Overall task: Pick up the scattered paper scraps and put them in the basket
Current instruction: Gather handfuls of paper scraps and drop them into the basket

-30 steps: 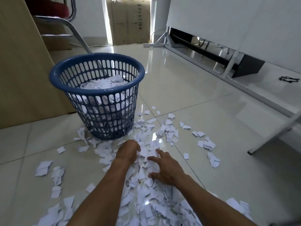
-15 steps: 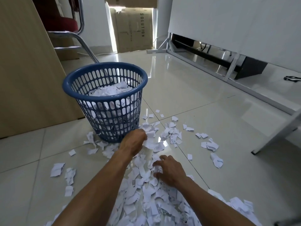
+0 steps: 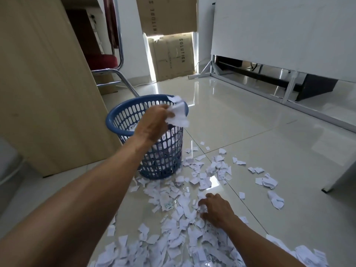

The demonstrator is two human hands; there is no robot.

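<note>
Left arm extended forward, left hand (image 3: 154,124) raised, gripping a wad of scraps (image 3: 178,114); right hand (image 3: 217,210) low, palm down, fingers curled.

The basket (image 3: 163,162) is set on the floor (image 3: 250,122), just right of a panel (image 3: 48,83). Paper scraps (image 3: 173,237) are spread before and right of it; a chair (image 3: 104,62) and cardboard boxes (image 3: 173,60) are placed behind.

You have one wide-angle camera, worn on the head, looking forward and down along both forearms to the tiled floor (image 3: 269,151). It sits near the work: the left hand (image 3: 154,124) at the blue basket (image 3: 110,125) is mid-frame, and the right hand (image 3: 217,211) among the paper scraps (image 3: 173,241) is lower right. The far view reaches a cardboard box (image 3: 173,58) at the back, and straight edges bow towards the borders.
</note>
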